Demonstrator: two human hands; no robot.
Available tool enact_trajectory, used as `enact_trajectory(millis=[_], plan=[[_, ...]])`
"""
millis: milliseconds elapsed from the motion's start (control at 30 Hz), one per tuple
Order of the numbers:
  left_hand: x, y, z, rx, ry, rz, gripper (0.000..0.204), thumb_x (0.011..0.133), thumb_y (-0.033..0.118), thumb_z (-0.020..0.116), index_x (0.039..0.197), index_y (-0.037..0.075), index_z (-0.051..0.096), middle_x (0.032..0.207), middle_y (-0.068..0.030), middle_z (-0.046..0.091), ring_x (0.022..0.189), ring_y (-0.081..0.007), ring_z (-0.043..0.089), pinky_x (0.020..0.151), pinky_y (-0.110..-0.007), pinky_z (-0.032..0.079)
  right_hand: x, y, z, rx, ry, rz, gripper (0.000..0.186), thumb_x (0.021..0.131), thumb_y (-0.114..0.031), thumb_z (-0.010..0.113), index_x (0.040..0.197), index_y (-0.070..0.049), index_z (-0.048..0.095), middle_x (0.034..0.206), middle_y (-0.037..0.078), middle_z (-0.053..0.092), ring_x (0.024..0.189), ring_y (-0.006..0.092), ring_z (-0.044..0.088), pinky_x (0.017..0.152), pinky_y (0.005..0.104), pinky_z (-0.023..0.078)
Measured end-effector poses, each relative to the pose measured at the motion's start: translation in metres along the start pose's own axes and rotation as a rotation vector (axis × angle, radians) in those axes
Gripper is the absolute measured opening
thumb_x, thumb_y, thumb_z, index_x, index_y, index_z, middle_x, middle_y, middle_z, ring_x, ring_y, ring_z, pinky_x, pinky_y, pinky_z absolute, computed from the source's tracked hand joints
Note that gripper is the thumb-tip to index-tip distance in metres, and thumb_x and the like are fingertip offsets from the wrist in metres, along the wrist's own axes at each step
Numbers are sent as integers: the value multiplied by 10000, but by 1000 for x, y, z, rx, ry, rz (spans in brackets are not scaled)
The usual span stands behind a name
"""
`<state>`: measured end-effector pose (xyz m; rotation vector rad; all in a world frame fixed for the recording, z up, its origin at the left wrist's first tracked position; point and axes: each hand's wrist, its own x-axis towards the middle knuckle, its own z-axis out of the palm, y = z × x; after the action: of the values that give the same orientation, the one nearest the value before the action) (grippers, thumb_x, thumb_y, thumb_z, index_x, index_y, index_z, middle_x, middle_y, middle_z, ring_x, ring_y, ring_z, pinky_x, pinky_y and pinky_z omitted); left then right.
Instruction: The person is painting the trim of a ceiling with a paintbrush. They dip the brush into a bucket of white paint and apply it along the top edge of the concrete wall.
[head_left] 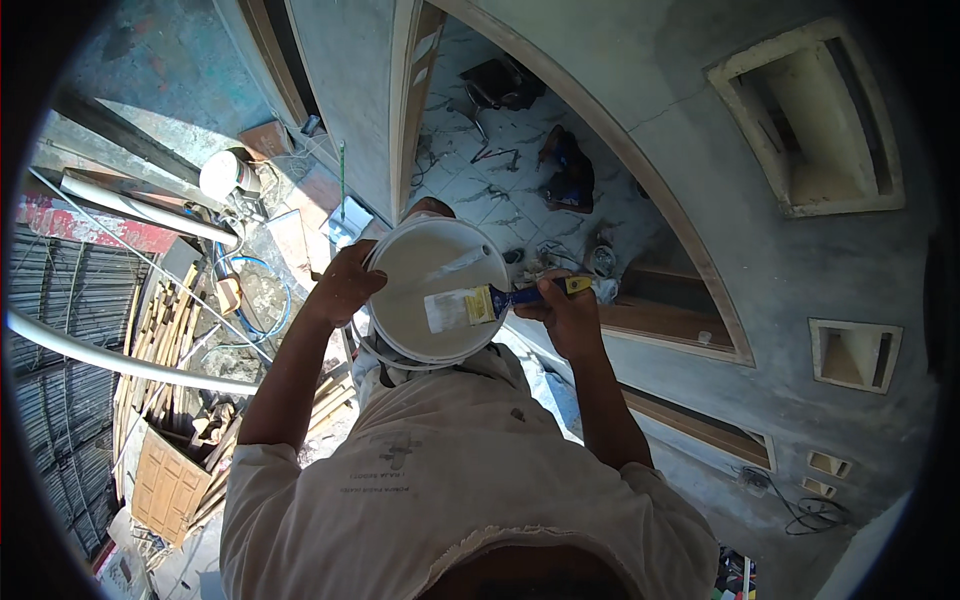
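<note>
One hand, the left hand point(348, 285), clamps the left rim of a round white plastic bucket point(440, 361); apart from it, the right hand point(567, 318) grips a flat paintbrush point(497, 301) with a blue-and-yellow handle. Off-white liquid point(415, 265) lies in the bucket. The white-coated bristles point(447, 310) reach in over the right rim; contact is unclear. Small dark lettering point(385, 489) marks the stained beige shirt point(430, 540).

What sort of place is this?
Likely a building site, perhaps a house being built or renovated: there's a bare grey wall, a pile of wooden strips, and a paintbrush held at a white bucket.
</note>
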<state>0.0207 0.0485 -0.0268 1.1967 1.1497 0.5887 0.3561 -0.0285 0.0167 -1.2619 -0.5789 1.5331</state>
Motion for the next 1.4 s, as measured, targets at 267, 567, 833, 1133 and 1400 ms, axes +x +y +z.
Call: enact_trajectory(millis=[267,567,833,1133,1400], plan=[[5,10,-1,-134,-9,-3,378,779,51,599,1126,-96,622,927,-127,689,826,-178,626,757,-309,509,17,38,-19,369,-5,147,155,963,-154,662,1035,-39,586,892,153,711,738,273,742,693,386,658],[29,-37,-15,47,-66,18,510,688,-1,546,1180,-82,653,981,-176,717,851,-279,695,815,-394,551,26,29,-28,737,-172,188,144,968,-186,675,991,-51,629,950,94,694,833,221,710,791,323,637],[1,38,0,145,13,-105,459,788,136,628,1217,-24,600,1009,-196,680,817,-315,676,581,-409,581,-29,-269,19,768,-305,-707,135,986,-176,643,950,-53,688,872,106,728,802,226,736,742,318,653],[27,-11,-26,230,-158,-13,476,783,130,656,1239,5,593,1057,-171,663,893,-294,664,693,-365,584,-155,-560,91,496,-224,-1731,175,928,-34,686,1002,70,566,937,179,668,851,262,710,807,362,662],[48,-56,-34,299,-109,-31,440,771,132,694,1192,25,626,1080,-181,664,928,-324,663,701,-398,578,-213,-645,75,135,179,-2021,249,892,-7,711,1037,95,536,918,197,641,772,282,717,748,373,676]])
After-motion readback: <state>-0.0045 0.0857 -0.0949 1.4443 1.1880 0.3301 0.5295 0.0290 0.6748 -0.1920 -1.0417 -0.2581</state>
